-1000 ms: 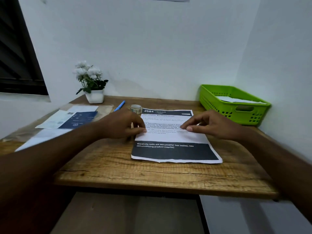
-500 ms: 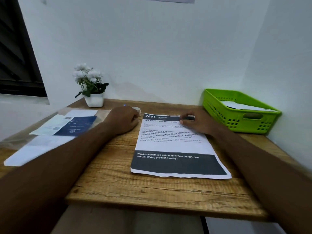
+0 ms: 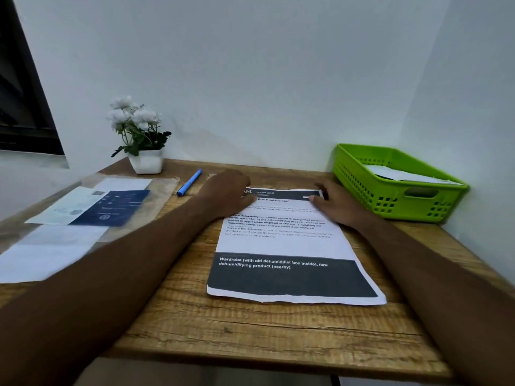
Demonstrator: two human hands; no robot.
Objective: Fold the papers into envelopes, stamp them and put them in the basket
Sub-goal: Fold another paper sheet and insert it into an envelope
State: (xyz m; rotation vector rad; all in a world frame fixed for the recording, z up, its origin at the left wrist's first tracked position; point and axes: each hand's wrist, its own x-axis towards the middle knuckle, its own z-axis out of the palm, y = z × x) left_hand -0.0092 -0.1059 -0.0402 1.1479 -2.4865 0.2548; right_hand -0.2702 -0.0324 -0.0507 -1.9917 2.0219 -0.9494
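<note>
Paper (image 3: 281, 243) under left grip (image 3: 228, 190), right grip (image 3: 337, 204)

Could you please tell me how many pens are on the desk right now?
1. The blue pen lies on the desk between the white flower pot and the left hand. Others may be hidden from view.

You've got a small white pot w/ white flowers (image 3: 145, 162) at the back of the wooden counter (image 3: 250, 330), right vs. the pale wall (image 3: 250, 79). Just right of the pot a blue pen (image 3: 189, 182) lies flat at a slant, not touching it. Far left of the pot: a dark window frame (image 3: 19, 107).
</note>
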